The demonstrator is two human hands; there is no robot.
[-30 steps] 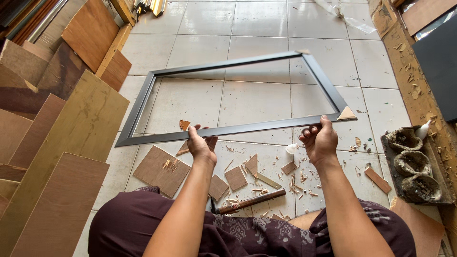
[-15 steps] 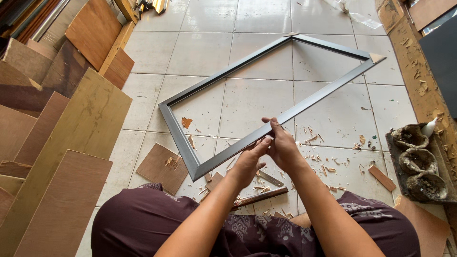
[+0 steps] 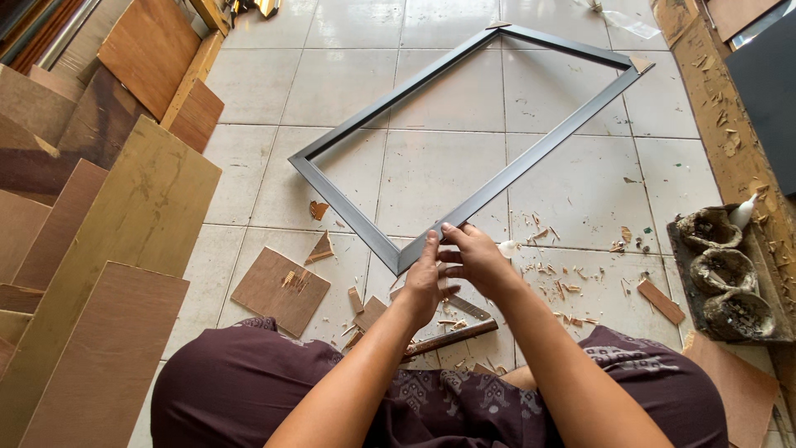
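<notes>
Frame: the grey rectangular frame (image 3: 464, 141) lies flat on the tiled floor (image 3: 580, 191), turned since a second ago; then a long rail ran left to right before the person, now it sits as a diamond with one corner pointing at the near side.
Meaning: judging by this, the near corner joint is now the part being worked on.
Left hand (image 3: 423, 282): arm reaches forward from the lap, fingers closed on the near corner's left side, thumb up against the rail.
Right hand (image 3: 477, 259): beside and touching the left, fingers curled shut over the same corner from the right.
Near floor: wood chips and offcuts, a thin stick (image 3: 452, 336) just behind the hands.
Left: plywood boards (image 3: 108, 249) stacked aslant.
Right: dark tray (image 3: 730, 282) of crusted bowls.
</notes>
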